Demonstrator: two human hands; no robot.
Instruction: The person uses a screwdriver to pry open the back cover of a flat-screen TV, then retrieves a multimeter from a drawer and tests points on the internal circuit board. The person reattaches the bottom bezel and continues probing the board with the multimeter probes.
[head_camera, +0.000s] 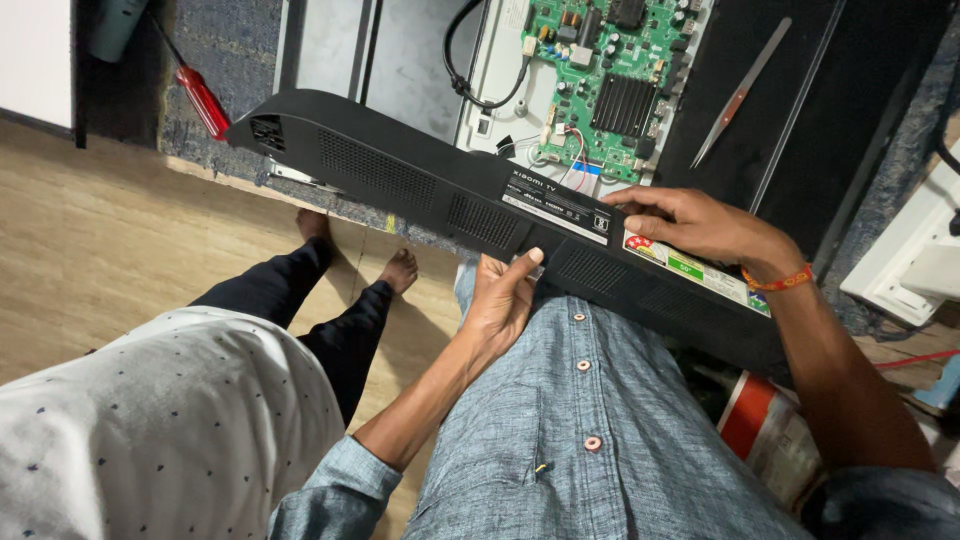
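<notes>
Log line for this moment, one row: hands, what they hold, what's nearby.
left hand: under cover edge | right hand: on top of cover | circuit board exposed behind | tweezers, screwdriver lying unused

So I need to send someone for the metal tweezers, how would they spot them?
Start at the green circuit board at the top, inside the opened television. Right of it lies a flat black panel, and the tweezers rest diagonally on it. They are slim and silvery, unlike the red-handled screwdriver far left.
</notes>
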